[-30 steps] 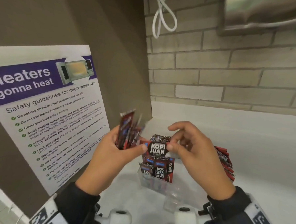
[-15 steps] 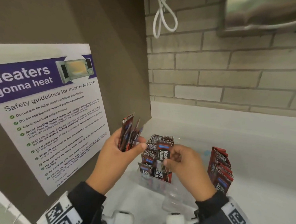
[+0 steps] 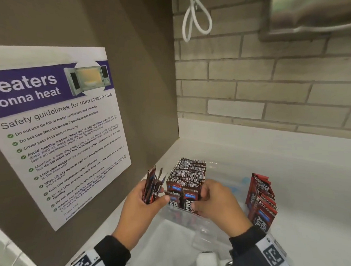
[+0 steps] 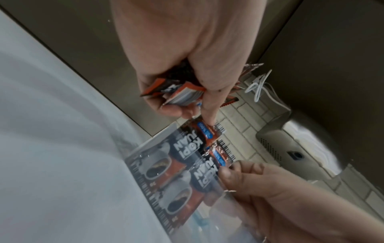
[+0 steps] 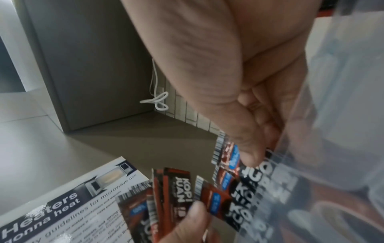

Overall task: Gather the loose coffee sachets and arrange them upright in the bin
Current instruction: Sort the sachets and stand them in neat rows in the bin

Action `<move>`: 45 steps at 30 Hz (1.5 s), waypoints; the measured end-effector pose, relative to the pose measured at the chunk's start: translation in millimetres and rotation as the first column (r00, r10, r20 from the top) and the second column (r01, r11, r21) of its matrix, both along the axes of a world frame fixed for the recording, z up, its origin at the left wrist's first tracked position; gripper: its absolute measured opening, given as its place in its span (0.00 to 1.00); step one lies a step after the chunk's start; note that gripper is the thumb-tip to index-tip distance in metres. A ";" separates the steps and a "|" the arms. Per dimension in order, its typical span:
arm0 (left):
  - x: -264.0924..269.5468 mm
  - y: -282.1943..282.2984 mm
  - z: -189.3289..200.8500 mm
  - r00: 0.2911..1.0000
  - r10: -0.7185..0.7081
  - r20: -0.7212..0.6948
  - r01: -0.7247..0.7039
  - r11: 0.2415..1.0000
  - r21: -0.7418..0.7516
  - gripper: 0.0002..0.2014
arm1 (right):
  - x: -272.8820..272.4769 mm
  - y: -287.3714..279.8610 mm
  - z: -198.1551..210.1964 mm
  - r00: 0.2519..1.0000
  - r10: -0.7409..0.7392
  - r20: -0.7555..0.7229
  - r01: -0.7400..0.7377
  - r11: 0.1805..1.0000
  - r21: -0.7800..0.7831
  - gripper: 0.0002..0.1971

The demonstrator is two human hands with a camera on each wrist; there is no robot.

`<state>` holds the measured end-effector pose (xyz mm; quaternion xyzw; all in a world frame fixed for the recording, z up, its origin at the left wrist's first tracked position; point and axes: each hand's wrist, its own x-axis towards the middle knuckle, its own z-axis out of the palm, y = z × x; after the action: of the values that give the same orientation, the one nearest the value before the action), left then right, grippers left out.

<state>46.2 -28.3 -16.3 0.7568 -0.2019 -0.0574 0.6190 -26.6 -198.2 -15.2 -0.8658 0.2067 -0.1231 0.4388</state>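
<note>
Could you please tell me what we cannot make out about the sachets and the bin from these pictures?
- Head view: the left hand covers the lower part of its bundle of sachets, so no count.
- Head view: the bin floor is hidden by packed sachets and the right hand.
- Right wrist view: the bin wall blurs the print behind it.
- Head view: the poster small print is unreadable.

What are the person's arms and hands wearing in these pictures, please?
Both hands, the left hand and the right hand, are bare, without gloves. Each forearm is covered by a dark long sleeve. A white wristband printed with square black marker codes is strapped round each wrist, and white camera housings sit beneath the wrists.
</note>
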 end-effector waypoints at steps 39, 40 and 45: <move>9.6 18.5 17.9 0.933 -0.145 -0.330 0.066 0.969 -0.240 0.19 | -12.9 9.2 48.0 0.860 0.173 -0.480 -0.352 0.883 -0.311 0.16; 8.0 19.4 21.4 0.925 -0.166 -0.341 0.068 0.957 -0.282 0.22 | -15.4 8.2 49.4 0.870 0.157 -0.467 -0.332 0.887 -0.320 0.17; -4.8 15.8 39.4 0.848 -0.347 -0.400 0.099 0.846 -0.524 0.44 | -21.4 2.4 49.6 0.992 -0.056 -0.110 0.022 0.956 -0.292 0.18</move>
<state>41.4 -12.5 23.1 0.5093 -0.1392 -0.2650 0.8068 -48.0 -195.8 34.4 -0.9222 0.2288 -0.1098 0.2918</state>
